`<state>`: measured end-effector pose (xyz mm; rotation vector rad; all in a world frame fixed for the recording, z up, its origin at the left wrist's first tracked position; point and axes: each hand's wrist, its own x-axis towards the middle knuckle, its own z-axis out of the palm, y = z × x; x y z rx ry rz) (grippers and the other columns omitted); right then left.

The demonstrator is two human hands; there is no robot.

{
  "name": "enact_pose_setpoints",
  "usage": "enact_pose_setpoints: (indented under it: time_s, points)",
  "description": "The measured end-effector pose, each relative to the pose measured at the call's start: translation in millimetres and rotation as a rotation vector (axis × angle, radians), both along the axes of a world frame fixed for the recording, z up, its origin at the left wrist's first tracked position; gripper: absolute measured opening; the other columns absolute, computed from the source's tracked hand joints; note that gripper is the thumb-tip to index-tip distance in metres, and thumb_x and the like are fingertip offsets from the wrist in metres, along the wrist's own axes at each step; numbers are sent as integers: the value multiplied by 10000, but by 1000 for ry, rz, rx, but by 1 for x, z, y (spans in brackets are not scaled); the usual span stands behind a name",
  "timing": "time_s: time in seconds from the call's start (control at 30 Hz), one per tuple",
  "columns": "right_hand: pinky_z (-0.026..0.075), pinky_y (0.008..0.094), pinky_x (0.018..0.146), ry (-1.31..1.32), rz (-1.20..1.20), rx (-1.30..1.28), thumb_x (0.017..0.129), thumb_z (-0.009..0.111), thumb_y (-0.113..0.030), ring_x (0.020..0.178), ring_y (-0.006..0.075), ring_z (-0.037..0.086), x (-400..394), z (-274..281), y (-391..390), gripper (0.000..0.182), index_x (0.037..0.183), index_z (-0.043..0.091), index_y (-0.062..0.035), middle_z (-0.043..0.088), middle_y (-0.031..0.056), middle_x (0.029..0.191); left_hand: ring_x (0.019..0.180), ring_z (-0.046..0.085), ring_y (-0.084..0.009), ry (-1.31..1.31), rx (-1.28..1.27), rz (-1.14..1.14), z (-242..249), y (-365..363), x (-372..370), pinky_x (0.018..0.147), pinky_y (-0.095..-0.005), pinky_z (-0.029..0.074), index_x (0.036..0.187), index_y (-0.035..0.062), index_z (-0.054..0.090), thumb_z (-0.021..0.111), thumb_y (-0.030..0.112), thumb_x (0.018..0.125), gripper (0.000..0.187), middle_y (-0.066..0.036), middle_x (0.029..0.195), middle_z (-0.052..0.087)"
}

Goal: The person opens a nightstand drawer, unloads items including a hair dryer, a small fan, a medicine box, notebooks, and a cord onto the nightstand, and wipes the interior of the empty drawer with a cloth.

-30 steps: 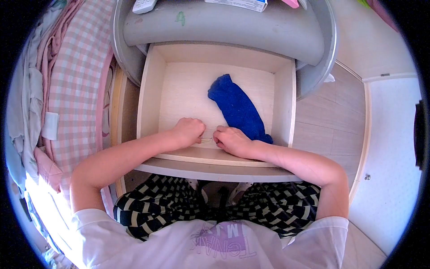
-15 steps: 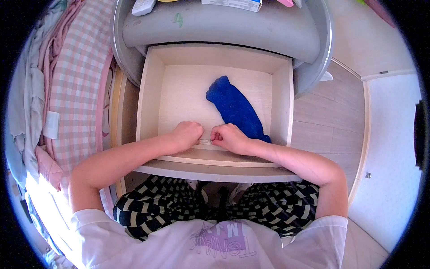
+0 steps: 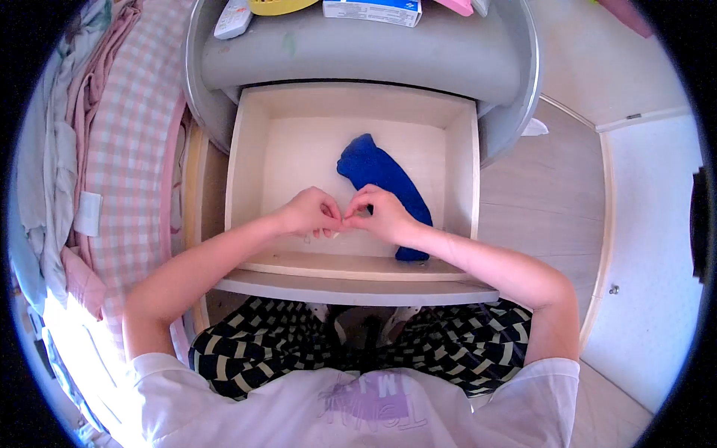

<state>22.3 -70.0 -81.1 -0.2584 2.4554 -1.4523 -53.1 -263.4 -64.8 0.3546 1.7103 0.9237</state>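
Observation:
Over the open wooden drawer (image 3: 299,100), my left hand (image 3: 312,212) and my right hand (image 3: 378,214) meet at the fingertips. Both are pinched closed. A small pale thing shows under the left fingers, too small to name; what the right fingertips pinch cannot be made out. A folded blue cloth (image 3: 390,178) lies in the right half of the drawer, partly behind my right hand, its lower end near the front wall.
Above the drawer, a grey rounded top (image 3: 358,56) holds a white remote (image 3: 233,19), a yellow item (image 3: 282,5) and a blue-and-white box (image 3: 372,11). Checked pink bedding (image 3: 134,142) is at the left. A white door (image 3: 650,246) stands at the right.
My hands have lifted slightly from the drawer's front edge and come together at the fingertips. More of the blue cloth's lower end shows. The whole view has shifted a little.

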Motion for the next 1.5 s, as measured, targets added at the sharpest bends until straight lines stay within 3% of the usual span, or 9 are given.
enact_pose_setpoints:
  time_s: [0.13, 0.3, 0.53, 0.87, 1.03, 1.2, 1.3, 1.37, 1.5]
  points:
    - [492, 242, 712, -361, -124, -278, 785, 742, -171, 752, 116, 645, -21, 19, 14, 143, 843, 717, -43, 701, 60, 823, 706, 650, -133, -109, 145, 191, 10, 9, -12, 620, -256, 532, 862, -20, 655, 718, 112, 811, 155, -91, 794, 680]
    - [499, 236, 678, -509, -260, -515, 839, 699, -127, 783, 102, 642, -26, 61, 32, 153, 946, 688, -18, 699, 51, 852, 759, 660, -152, -121, 253, 284, 33, 31, -17, 691, -264, 543, 907, -21, 630, 709, 111, 828, 173, -113, 849, 680]
    - [513, 236, 678, -328, -445, -484, 861, 672, -99, 798, 108, 640, -16, 84, 67, 151, 976, 669, -1, 693, 85, 907, 862, 667, -179, -134, 382, 406, 57, 77, -18, 769, -278, 546, 1064, -43, 562, 669, 78, 858, 262, -128, 950, 669]
    - [496, 222, 664, -4, -814, -552, 836, 697, -80, 803, 97, 635, 39, 122, 199, 168, 992, 653, -38, 688, 53, 904, 868, 658, -168, 67, 381, 176, 62, 108, 2, 735, -279, 536, 1088, 13, 554, 610, 116, 916, 208, -95, 1005, 660]
    - [491, 222, 631, 41, -1187, -393, 797, 716, -54, 756, 101, 618, 25, 51, 284, 256, 1038, 632, -34, 664, 50, 834, 861, 659, -166, 195, 272, 229, 40, 97, 2, 707, -277, 537, 1101, 5, 551, 595, 97, 924, 205, -107, 1011, 662]
    - [513, 303, 646, 19, -1234, -177, 705, 759, -106, 737, 135, 616, -38, -81, 328, 356, 1037, 669, -10, 664, 55, 805, 840, 660, -162, 237, 178, 236, 28, 84, 1, 713, -270, 530, 1101, -1, 561, 572, 95, 933, 193, -110, 977, 664]
    - [524, 331, 700, -169, -1204, -245, 725, 719, -162, 773, 164, 656, -81, -155, 337, 253, 956, 720, -59, 698, 99, 841, 846, 659, -161, 258, 119, 262, 23, 79, -1, 714, -273, 532, 1106, 2, 561, 558, 90, 939, 189, -107, 984, 664]
    - [498, 271, 571, -109, -1295, -156, 771, 706, -78, 653, 126, 616, -102, -190, 331, 118, 853, 702, 7, 672, 76, 758, 852, 658, -158, 288, 126, 268, 21, 74, 0, 710, -272, 531, 1119, 9, 561, 541, 86, 947, 190, -102, 995, 663]
    - [522, 305, 620, -241, -1383, -180, 779, 681, -116, 692, 176, 660, -126, -223, 323, 139, 863, 706, -8, 691, 111, 791, 871, 655, -157, 321, 67, 251, 20, 69, 2, 719, -273, 527, 1132, 15, 559, 523, 78, 953, 194, -100, 1005, 662]
